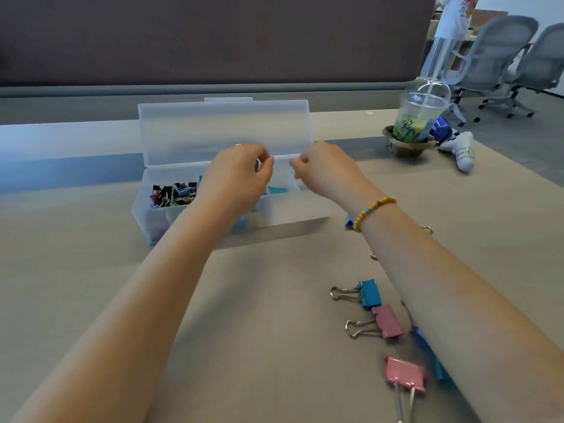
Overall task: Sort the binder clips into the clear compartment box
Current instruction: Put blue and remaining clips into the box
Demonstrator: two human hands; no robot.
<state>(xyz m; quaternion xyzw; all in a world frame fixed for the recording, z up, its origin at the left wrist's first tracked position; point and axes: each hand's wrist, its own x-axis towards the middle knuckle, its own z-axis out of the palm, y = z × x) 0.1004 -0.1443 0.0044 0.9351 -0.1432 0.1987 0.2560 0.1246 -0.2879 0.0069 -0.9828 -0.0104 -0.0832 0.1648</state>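
Both hands hover over the open clear compartment box (232,178) — the left hand (236,175) and the right hand (325,170) each have fingers curled with fingertips pinched, but whether either holds anything I cannot tell. Small dark binder clips (174,193) fill the box's left compartment. On the table (259,300) near the right forearm lie 3 larger ones — a blue clip (369,293) touching a pink clip (387,320), and another pink clip (404,374) nearer the camera.

Frosted, translucent plastic box (213,190) under both hands. Matt, smooth beige table (259,300). Near right forearm, painted metal clips (387,320) with shiny wire handles. Beyond right hand, glossy clear plastic cup (422,114). Glossy beaded bracelet (372,209).
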